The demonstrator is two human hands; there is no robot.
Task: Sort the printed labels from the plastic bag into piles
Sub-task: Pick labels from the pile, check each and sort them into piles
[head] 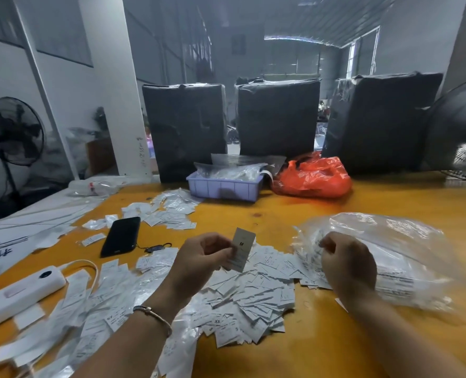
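The left hand (199,257) is pinching a small stack of labels (241,249) between thumb and fingers, holding it upright above the table (335,336) with an "M" showing on the front one. The right hand (346,266) is curling its fingers at the mouth of the clear plastic bag (384,249), which is lying toward the right edge of the table; it looks to be gripping the film or the labels just inside, though exactly which is hard to tell.

Judging the progress now: a big loose heap of labels (253,293) is sitting in the middle near the front edge, touching the bag's mouth, and it reads as unsorted, with "XS" and "S" faces mixed together. Smaller scatterings are lying further back, beside the black phone (121,236), and more strips along the front left corner near a white power strip (16,293). Whether those are finished piles I can't say. The bag is still showing printed sheets inside, so plenty looks left to do.

The labels themselves are looking like thin white slips with small dark print, light and easy to slide
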